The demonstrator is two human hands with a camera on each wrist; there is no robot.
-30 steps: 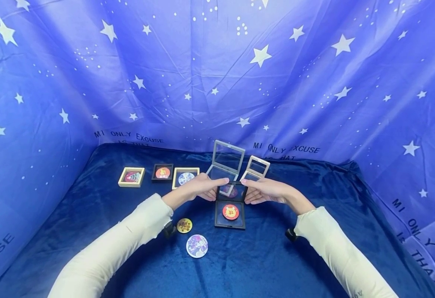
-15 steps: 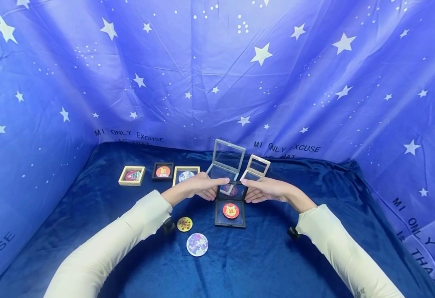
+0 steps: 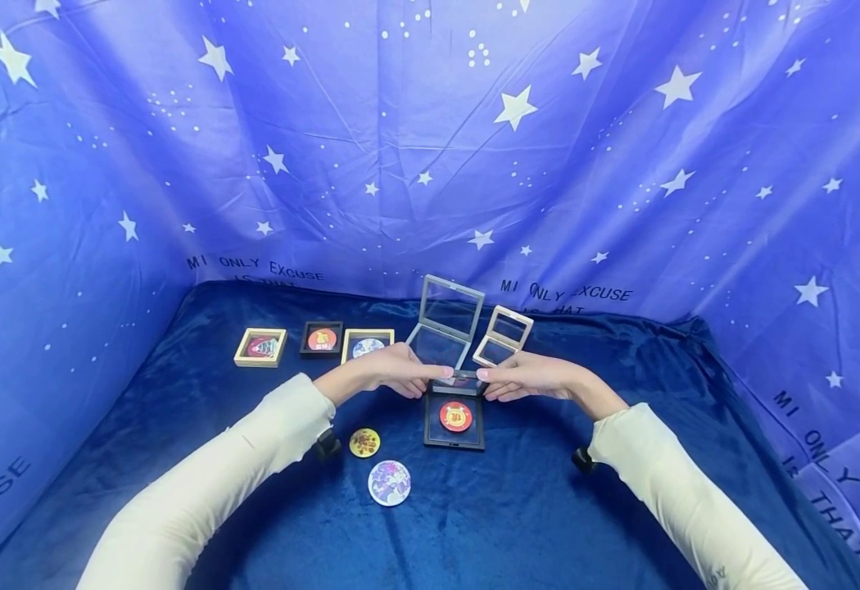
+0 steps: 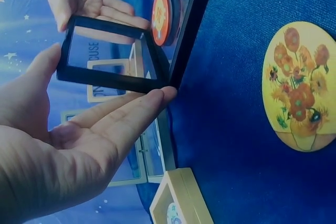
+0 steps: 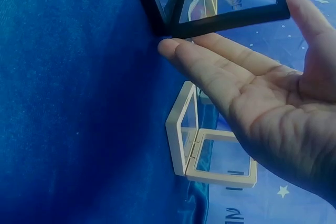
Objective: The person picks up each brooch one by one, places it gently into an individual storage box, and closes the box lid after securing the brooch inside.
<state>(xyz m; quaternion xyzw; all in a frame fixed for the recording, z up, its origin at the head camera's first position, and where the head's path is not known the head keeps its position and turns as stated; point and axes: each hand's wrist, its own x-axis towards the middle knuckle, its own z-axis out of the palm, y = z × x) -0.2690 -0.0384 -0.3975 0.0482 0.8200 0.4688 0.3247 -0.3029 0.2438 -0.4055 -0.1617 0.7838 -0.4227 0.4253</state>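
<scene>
Three filled cases, two badges loose; my straight-fingered left hand and right hand thumb the half-raised black lid.

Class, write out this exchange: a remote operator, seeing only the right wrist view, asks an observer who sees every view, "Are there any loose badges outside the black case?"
Observer: Yes, the head view shows a yellow badge printed with flowers, left of the open black case.

Operator: Is there a second one?

Observer: Yes, a larger purple-and-white badge lies nearer the bottom of the head view.

Operator: What sits farther back on the left?

Observer: A small black frame holding an orange badge, between two pale frames.
</scene>
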